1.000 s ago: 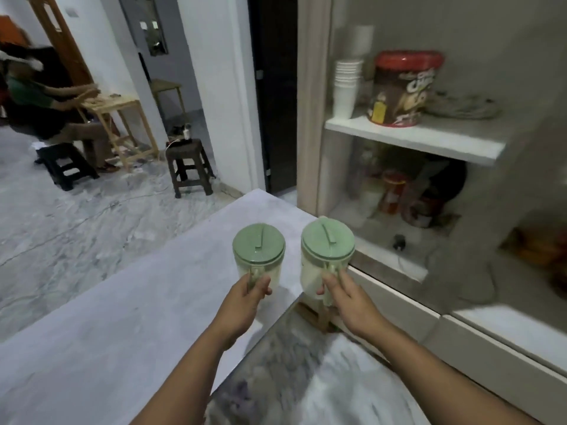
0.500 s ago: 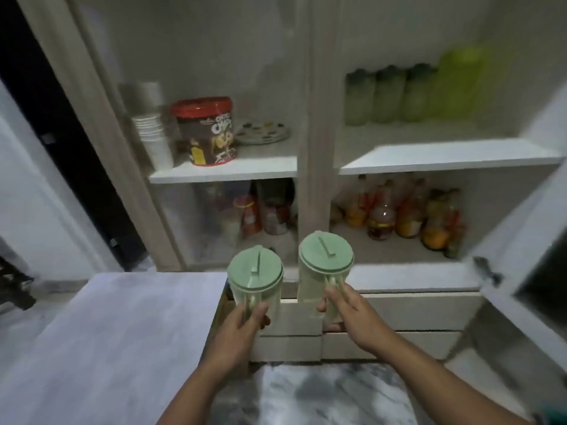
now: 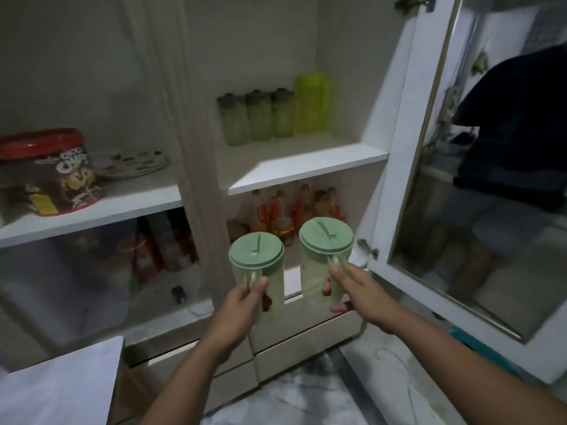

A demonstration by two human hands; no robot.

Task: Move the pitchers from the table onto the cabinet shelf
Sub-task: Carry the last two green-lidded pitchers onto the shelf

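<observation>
I hold two pale green lidded pitchers upright in the air in front of the open cabinet. My left hand (image 3: 242, 305) grips the handle of the left pitcher (image 3: 256, 259). My right hand (image 3: 356, 291) grips the handle of the right pitcher (image 3: 323, 250), which is slightly higher. Both hang below the white cabinet shelf (image 3: 306, 170) of the right compartment, level with the compartment under it. The table corner (image 3: 61, 384) shows at the lower left, behind the pitchers.
On the shelf's back stand three dark-lidded jars (image 3: 257, 116) and a yellow-green pitcher (image 3: 311, 102); its front is bare. Several bottles (image 3: 294, 210) fill the compartment below. The glass cabinet door (image 3: 460, 210) stands open at right. A red-lidded tub (image 3: 49, 173) and plates (image 3: 132, 162) sit at left.
My view has swung right from the table and room to the cabinet and come closer. Both pitchers stayed in my hands and now hang before the right compartment.
</observation>
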